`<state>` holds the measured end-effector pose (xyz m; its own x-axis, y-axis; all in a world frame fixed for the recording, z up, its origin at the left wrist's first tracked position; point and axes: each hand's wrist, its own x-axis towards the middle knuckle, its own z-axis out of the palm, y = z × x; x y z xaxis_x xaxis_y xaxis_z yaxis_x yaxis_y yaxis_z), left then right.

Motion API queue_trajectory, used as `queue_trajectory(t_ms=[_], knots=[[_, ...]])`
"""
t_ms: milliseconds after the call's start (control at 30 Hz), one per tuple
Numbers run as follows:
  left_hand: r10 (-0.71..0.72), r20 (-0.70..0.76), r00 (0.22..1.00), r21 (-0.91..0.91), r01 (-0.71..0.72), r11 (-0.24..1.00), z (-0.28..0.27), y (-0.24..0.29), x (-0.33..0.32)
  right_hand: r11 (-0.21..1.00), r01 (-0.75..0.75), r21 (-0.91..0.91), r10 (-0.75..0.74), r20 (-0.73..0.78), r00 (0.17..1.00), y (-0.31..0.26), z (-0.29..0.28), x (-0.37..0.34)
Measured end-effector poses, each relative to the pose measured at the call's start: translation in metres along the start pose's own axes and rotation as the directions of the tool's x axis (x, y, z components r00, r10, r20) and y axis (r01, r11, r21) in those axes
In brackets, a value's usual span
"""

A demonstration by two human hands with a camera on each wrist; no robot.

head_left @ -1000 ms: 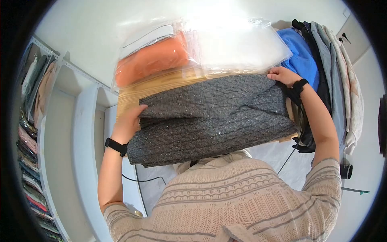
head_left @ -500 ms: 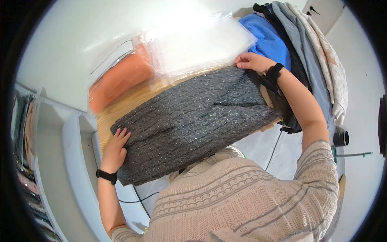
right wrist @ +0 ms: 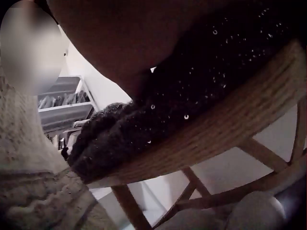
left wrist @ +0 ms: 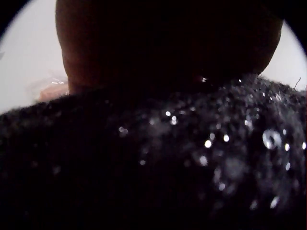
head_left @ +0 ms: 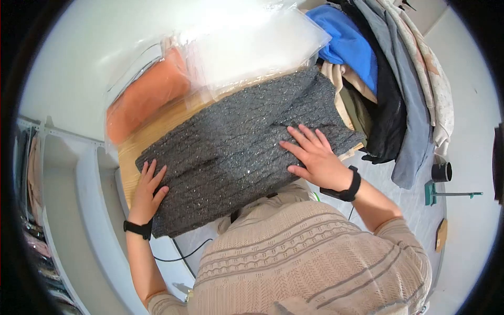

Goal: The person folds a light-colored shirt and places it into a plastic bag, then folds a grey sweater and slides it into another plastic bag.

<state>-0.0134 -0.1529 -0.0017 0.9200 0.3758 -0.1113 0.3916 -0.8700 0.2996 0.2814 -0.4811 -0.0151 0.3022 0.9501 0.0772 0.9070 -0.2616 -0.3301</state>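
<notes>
A dark grey sequined knit garment (head_left: 231,147) lies folded lengthwise across a wooden table (head_left: 170,118). My left hand (head_left: 147,194) rests on its left end, fingers extended. On the right half, near the front, my right hand (head_left: 317,163) lies palm down with its fingers spread. Neither hand grips the fabric. In the left wrist view, the sequined knit (left wrist: 216,148) is close below the dark outline of my left hand (left wrist: 168,43). From the right wrist, the garment (right wrist: 108,139) shows along the table edge (right wrist: 206,132), under my shadowed right hand (right wrist: 129,43).
An orange item (head_left: 149,94) in clear plastic lies at the back left, beside clear plastic bags (head_left: 252,44). Blue cloth (head_left: 344,39) and draped clothes (head_left: 391,89) crowd the right side. White shelving (head_left: 68,189) stands left; a black cable (head_left: 184,257) runs below.
My right hand has left the garment's far right corner and moved nearer me onto its right half. My left hand has gone from holding the left edge to lying flat. The head view has turned.
</notes>
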Motion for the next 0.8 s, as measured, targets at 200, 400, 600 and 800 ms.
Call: queue_trajectory(t_ms=[200,400,600,800], knots=[[-0.150,-0.240,0.959,-0.368,0.053,0.928,-0.011,-0.011,-0.018,0.991,-0.069,-0.118,0.041,-0.227,0.973,-0.009,0.020,0.002],[-0.514,-0.533,0.672,-0.484,0.256,0.837,-0.007,-0.010,-0.091,0.993,-0.020,-0.119,-0.008,-0.232,0.973,-0.008,0.023,0.001],[-0.750,-0.527,0.400,-0.633,0.405,0.660,0.079,-0.004,-0.142,0.984,-0.061,-0.167,0.019,-0.241,0.970,-0.012,0.022,0.001],[-0.891,-0.227,0.393,-0.935,0.168,0.312,0.108,0.010,-0.145,0.989,0.000,0.147,0.046,-0.308,0.950,0.005,0.002,-0.006]])
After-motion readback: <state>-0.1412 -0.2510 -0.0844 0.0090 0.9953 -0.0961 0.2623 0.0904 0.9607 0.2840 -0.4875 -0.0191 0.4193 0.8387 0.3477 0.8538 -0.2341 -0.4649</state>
